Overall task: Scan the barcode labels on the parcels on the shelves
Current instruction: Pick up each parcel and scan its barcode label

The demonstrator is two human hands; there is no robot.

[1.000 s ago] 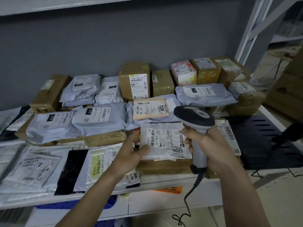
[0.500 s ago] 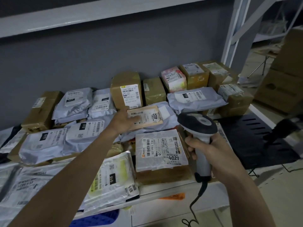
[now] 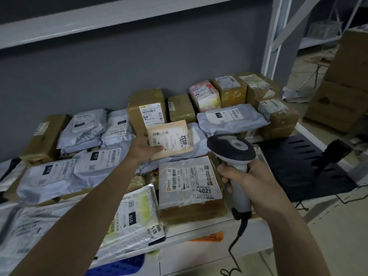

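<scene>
Lifted since a second earlier, the flat 4032 parcel [image 3: 170, 139] tilted up in the left hand [image 3: 146, 149], pinched at its near-left edge above the shelf [image 3: 199, 234]; light and stiff-looking. Right hand [image 3: 247, 179] wrapped the scanner [image 3: 232, 151] handle.

Grey wall [image 3: 99, 80] runs behind the shelf. White upright post [image 3: 275, 32] w/ diagonal brace stands at right. Black slotted panel [image 3: 294, 166] lies flat at right end. Stacked cardboard cartons [image 3: 346, 80] sit beyond, far right. Blue crate [image 3: 119, 265] and orange item [image 3: 211, 237] sit below front edge.
</scene>
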